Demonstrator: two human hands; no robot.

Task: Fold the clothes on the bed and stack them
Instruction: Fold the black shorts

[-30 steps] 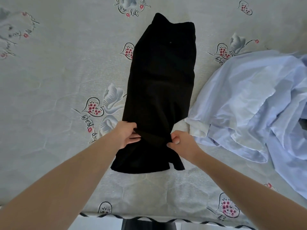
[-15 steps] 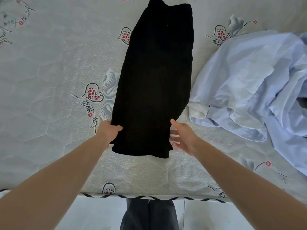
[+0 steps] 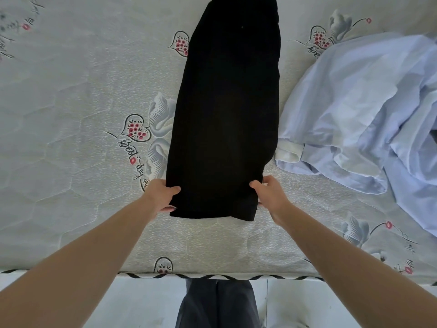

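A black garment [image 3: 224, 110] lies as a long narrow strip down the middle of the bed [image 3: 71, 150], its far end cut off by the top of the view. My left hand [image 3: 160, 197] grips its near left corner, thumb on top and fingers under the edge. At the near right corner my right hand [image 3: 269, 195] holds the cloth the same way. A crumpled pale blue shirt [image 3: 369, 110] lies in a heap to the right, its white cuff touching the black garment's right edge.
The mattress cover is grey-white with printed hearts and flowers. Its near edge [image 3: 212, 276] has black-and-white piping, with pale floor and my dark trouser legs [image 3: 217, 304] below it.
The bottom flap of the black garment has been folded up, so its near edge is shorter and straight. Both hands went from the garment's sides to gripping its near corners.
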